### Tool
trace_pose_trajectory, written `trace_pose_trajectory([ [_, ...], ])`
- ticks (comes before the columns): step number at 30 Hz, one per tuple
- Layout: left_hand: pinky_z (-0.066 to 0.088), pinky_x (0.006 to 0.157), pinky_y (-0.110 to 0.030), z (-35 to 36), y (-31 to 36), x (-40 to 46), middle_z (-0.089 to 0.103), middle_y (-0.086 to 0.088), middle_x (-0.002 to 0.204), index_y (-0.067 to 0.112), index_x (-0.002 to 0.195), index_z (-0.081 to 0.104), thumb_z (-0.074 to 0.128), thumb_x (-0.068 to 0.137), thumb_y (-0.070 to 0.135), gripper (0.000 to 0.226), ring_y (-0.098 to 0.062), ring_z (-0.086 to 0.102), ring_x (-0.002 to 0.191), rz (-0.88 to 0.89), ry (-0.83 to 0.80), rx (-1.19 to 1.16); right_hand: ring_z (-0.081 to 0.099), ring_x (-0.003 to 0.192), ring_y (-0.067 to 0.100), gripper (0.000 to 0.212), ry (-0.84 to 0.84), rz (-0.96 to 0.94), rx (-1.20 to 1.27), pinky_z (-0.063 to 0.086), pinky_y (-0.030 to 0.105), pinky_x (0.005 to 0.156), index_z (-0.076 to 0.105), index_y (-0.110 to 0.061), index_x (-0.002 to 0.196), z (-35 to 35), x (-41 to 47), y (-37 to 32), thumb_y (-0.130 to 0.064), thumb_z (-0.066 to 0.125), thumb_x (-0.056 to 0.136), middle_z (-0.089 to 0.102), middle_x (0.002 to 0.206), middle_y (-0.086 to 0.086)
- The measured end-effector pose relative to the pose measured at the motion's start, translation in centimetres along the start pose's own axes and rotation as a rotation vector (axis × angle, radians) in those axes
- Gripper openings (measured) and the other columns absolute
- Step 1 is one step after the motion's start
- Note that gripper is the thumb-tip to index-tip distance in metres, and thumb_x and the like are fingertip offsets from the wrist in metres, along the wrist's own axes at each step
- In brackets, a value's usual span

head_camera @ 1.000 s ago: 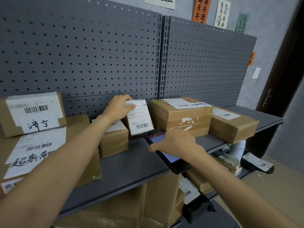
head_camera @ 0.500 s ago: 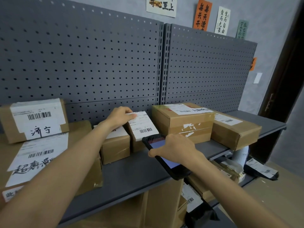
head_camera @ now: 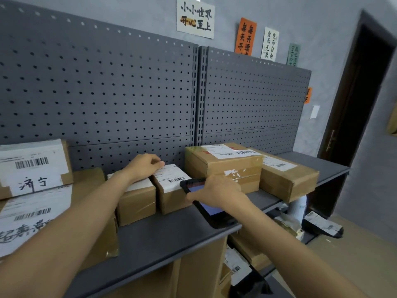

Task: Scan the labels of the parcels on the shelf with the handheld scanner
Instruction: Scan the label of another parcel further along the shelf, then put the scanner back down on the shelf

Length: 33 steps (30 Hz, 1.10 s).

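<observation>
A small cardboard parcel (head_camera: 171,196) with a white barcode label on top sits flat on the grey shelf (head_camera: 150,235). My left hand (head_camera: 146,165) rests on its far top edge, fingers curled over the label. My right hand (head_camera: 217,191) grips a black handheld scanner (head_camera: 211,211) with a lit screen, its top end right beside the parcel's label. Another small parcel (head_camera: 137,203) stands just left of it. Two larger parcels, one (head_camera: 223,166) beside the other (head_camera: 287,179), lie to the right.
Labelled boxes, one (head_camera: 32,166) above the other (head_camera: 36,222), are stacked at the left end of the shelf. A grey pegboard (head_camera: 107,93) backs the shelf. Below and to the right lie more parcels and a black bag (head_camera: 324,226). A dark door (head_camera: 361,93) stands at right.
The small parcel went from tilted up, label facing me, to lying flat on the shelf. My right hand moved the scanner forward to it. The view tilted upward.
</observation>
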<state>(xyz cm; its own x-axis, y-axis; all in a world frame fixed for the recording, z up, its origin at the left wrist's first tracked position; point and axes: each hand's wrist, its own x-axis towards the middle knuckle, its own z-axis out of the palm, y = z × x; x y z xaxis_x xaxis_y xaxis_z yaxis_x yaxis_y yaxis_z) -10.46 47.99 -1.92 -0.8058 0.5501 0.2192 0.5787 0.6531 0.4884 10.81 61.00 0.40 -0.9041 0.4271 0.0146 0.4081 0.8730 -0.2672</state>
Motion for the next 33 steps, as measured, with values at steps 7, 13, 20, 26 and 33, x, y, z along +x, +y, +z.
trace_pose_trajectory([
  [7,0.048,0.099,-0.043,-3.0,1.1,-2.4,0.060,-0.008,0.134,0.013,0.132,0.057,0.050,0.093,0.026,0.042,-0.026,0.053,0.123,0.184,0.135,0.430,0.052,0.073,0.025,0.055,0.013,-0.028,0.009,0.037,0.029,0.054,0.048,-0.010,0.067,-2.4,0.4,-2.7,-0.062,0.064,0.075,0.050,0.074,0.004],
  [13,0.044,0.095,-0.040,-9.2,0.5,-5.5,0.061,-0.011,0.125,0.009,0.128,0.056,0.047,0.093,0.028,0.041,-0.030,0.053,0.117,0.222,0.198,0.733,0.058,0.078,0.026,0.056,0.082,-0.060,-0.059,0.049,0.031,0.066,0.064,-0.009,0.090,-3.7,1.1,-6.9,-0.064,0.060,0.078,0.061,0.084,0.006],
  [20,0.043,0.096,-0.040,-16.5,-3.4,-11.0,0.060,-0.012,0.126,0.008,0.125,0.056,0.045,0.094,0.032,0.041,-0.030,0.052,0.118,0.125,0.247,0.876,0.042,0.053,0.020,0.056,0.137,-0.097,-0.027,0.037,0.027,0.051,0.045,-0.013,0.061,-4.7,0.8,-14.3,-0.064,0.057,0.082,0.044,0.061,0.004],
  [26,0.043,0.091,-0.039,-22.0,-7.5,-17.0,0.060,-0.013,0.122,0.007,0.123,0.056,0.046,0.093,0.034,0.041,-0.031,0.051,0.114,-0.032,0.266,0.848,0.042,0.052,0.019,0.055,0.132,-0.218,-0.023,0.035,0.026,0.049,0.049,-0.011,0.064,-3.8,-0.8,-22.3,-0.063,0.055,0.082,0.043,0.060,0.003],
  [33,0.048,0.098,-0.044,-27.3,-12.7,-24.2,0.050,-0.012,0.141,0.012,0.140,0.044,0.048,0.095,0.037,0.051,-0.031,0.046,0.129,-0.216,0.256,0.803,0.052,0.067,0.023,0.059,0.074,-0.346,0.010,0.045,0.032,0.064,0.057,-0.009,0.089,-2.2,-3.9,-31.0,-0.067,0.054,0.082,0.054,0.078,0.005],
])
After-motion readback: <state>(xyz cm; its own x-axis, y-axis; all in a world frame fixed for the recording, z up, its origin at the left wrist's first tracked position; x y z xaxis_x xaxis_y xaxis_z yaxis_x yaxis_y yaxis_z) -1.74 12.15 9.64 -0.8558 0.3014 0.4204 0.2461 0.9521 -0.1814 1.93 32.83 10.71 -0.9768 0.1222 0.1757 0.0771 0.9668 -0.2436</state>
